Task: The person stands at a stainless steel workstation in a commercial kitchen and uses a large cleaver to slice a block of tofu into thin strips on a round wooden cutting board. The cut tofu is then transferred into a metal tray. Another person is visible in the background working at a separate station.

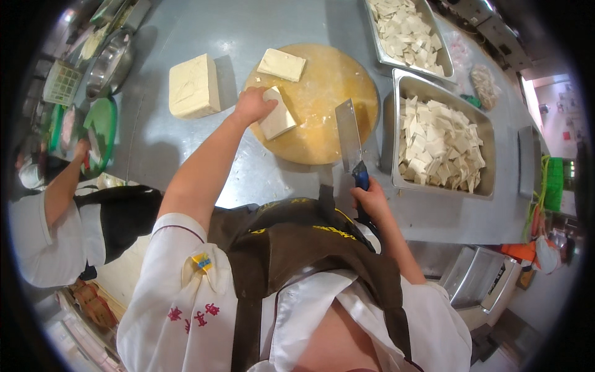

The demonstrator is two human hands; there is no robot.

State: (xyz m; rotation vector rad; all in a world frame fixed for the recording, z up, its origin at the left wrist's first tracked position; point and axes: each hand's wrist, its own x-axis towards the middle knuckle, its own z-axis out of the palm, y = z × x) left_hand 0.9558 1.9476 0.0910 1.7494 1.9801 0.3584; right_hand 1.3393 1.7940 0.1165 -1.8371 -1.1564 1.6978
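On the round yellow board (328, 93), the left hand (253, 105) grasps a pale slab (279, 121) — a second slab (282, 64) lies just beyond — while the right hand (372, 199) clenches a cleaver (349, 133) (blue-handled), blade over the board's right side.

Far rectangular steel tray (387, 61) of flat white slices is cut off by top edge. Pale, flat rectangular slab (280, 119) on round yellow board (328, 74): one side partly hidden by left hand (253, 105). Blue cleaver handle (360, 175): partly covered by right hand (373, 199). Clear plastic bag (485, 87), right: contents too blurred to identify.
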